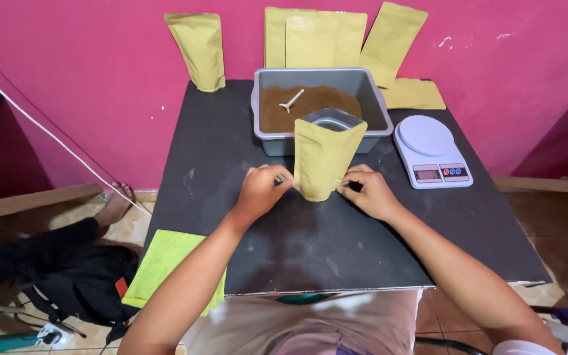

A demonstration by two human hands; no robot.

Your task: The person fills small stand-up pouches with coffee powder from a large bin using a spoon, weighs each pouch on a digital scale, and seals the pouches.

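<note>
Left hand (262,189) and right hand (368,192) pinch the lower sides of an open pouch (325,158) standing upright on the table (310,236) — just before the tub (363,85) of brown powder, scoop (291,100) inside. Apparently shaping it; filling calls for the scoop.

Your pouch (324,160) hides the front wall of the grey tub (277,143) behind it. Your fingertips vanish behind its lower edges. The scale's (431,150) buttons are too small to read. The frame's bottom edge cuts off your elbows.
</note>
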